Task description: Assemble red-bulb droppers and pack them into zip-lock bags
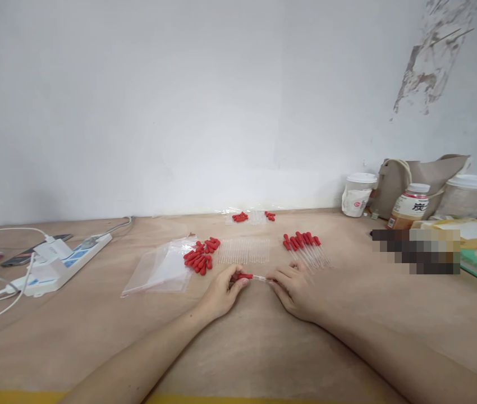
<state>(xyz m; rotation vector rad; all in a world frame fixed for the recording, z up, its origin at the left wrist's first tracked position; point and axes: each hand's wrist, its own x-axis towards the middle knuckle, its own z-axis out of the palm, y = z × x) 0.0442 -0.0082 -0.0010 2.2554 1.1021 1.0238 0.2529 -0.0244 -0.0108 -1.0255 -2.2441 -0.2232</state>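
Between my hands lies a glass dropper tube (259, 278) with a red rubber bulb (244, 276) at its left end. My left hand (225, 289) pinches the bulb, and the fingers of my right hand (294, 289) close on the tube's other end. A pile of loose red bulbs (200, 258) sits beyond my left hand. Behind both hands runs a row of bare glass tubes (244, 251). To the right of that row lie several droppers (306, 247) with red bulbs fitted, side by side.
Clear plastic bags (160, 269) lie left of the loose bulbs. More bulbs and tubes in a clear bag (255, 217) rest by the wall. A power strip (70, 266) with white cables is at left. Cups, a bottle (410, 207) and a grey bag (394, 179) stand at right.
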